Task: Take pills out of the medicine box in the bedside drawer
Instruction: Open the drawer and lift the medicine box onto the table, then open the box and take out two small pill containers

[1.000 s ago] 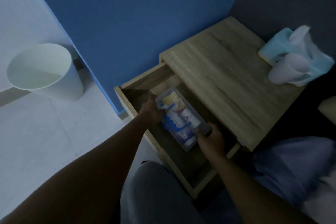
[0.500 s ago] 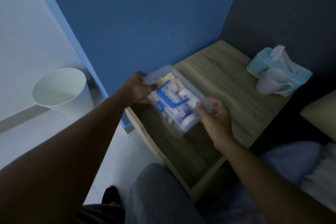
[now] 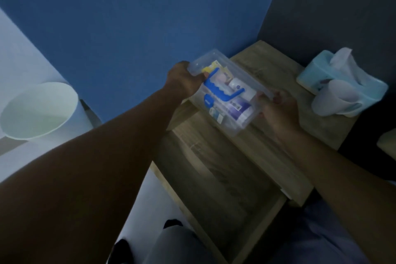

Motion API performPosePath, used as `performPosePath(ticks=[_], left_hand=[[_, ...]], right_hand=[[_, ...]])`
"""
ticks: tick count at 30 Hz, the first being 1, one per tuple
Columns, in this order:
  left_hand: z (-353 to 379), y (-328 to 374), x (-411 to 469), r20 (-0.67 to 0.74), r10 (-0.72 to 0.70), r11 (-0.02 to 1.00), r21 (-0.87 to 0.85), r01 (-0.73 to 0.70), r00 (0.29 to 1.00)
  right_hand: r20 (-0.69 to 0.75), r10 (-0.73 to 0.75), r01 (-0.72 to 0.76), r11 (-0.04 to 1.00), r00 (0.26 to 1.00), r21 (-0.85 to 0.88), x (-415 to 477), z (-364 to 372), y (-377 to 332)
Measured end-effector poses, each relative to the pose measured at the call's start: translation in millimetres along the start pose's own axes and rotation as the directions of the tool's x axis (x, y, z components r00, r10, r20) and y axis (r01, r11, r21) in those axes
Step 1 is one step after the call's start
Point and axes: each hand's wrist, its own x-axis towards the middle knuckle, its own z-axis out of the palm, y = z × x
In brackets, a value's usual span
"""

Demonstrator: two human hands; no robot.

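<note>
A clear plastic medicine box (image 3: 227,90) with a blue handle on its lid is held above the wooden bedside table (image 3: 263,135), over the table's left part. Through its walls I see bottles and small packs. My left hand (image 3: 184,80) grips the box's far left end. My right hand (image 3: 278,109) holds its near right end. The drawer (image 3: 216,188) stands pulled out below, and the part of its inside that I can see looks bare.
A light blue tissue box (image 3: 340,77) and a pale cup (image 3: 336,98) lying against it sit at the table's right end. A white waste bin (image 3: 38,111) stands on the floor at left. A blue wall is behind. My knee shows at the bottom.
Both hands lifted the medicine box out of the drawer and carried it up and away, over the tabletop. The view tilted upward.
</note>
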Motion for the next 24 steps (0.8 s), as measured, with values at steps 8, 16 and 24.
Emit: performPosePath(ticks=[8,16,24], left_hand=[[12,-1,16,0.063,0.023,0.998,0.061,-0.027,0.998],[45,-19,-39,0.181,-0.243,0.812,-0.499,0.302,0.953],[47,-20,-53,0.101,-0.345,0.743,-0.577,0.338,0.933]], right_hand=[[0.010,-0.016,0.016,0.997,1.000,-0.073,7,2,3],[0.207,-0.297,0.361,0.728,0.932,-0.583,-11,13,-5],[0.345,-0.248,0.423,0.453,0.905,-0.784,-10,4,-5]])
